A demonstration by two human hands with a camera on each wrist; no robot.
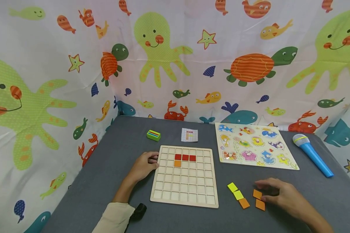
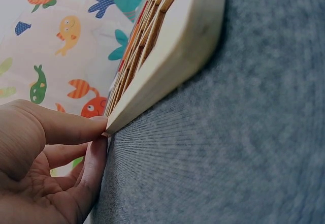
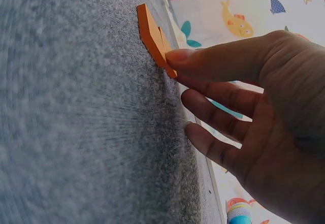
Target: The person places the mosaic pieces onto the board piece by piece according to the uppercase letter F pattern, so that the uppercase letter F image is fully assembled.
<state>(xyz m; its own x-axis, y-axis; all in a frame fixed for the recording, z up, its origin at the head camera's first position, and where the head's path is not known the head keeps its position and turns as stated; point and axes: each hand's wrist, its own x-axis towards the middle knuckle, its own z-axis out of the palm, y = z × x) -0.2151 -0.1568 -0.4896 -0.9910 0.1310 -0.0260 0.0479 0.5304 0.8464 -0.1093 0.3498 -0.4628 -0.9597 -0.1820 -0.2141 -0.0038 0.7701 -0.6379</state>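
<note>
A square wooden grid board (image 1: 184, 179) lies on the table, with red tiles (image 1: 185, 157) in a row and an orange tile (image 1: 177, 163) below the leftmost one. My left hand (image 1: 144, 166) holds the board's left edge, thumb and fingertips meeting at the rim (image 2: 152, 89) in the left wrist view. Over to the right, my right hand (image 1: 285, 195) pinches a loose orange tile (image 1: 257, 194), the thumb on its near side. Another orange tile (image 1: 260, 205) lies just below it. In the right wrist view, the thumb partly covers the orange tiles (image 3: 151, 36).
Yellow tiles (image 1: 235, 191) and another orange tile (image 1: 244, 203) lie between board and right hand. Behind the board are a small green block (image 1: 153, 135) and a pattern card (image 1: 189, 135). A sea-animal puzzle board (image 1: 256, 163) and a blue toy microphone (image 1: 316, 158) sit at the right.
</note>
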